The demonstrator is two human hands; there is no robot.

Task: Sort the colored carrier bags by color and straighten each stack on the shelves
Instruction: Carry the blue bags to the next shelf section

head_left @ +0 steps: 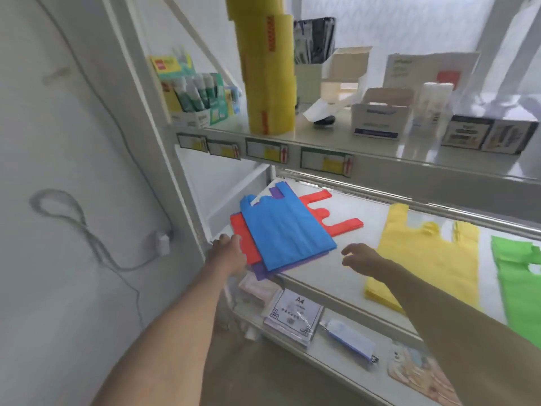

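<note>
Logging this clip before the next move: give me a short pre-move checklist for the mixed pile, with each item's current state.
1. Left hand on the pile's left edge: ok.
2. Right hand free, open, off the pile: ok.
3. Pile one colour: not ok; blue bags on red bags and purple bags.
4. Pile fully on shelf: not ok, corner overhangs.
5. Yellow bags separate: ok.
6. Left grip firm: cannot tell.

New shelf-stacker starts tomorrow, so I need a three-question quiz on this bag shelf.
1. True or false: the blue bags lie on top of the mixed pile.
2. Which hand touches that pile's red bags: A left hand, B right hand?
3. Fill in: right of the yellow bags lie the ____ bags.

Key: 1 true; 2 A; 3 green.
</note>
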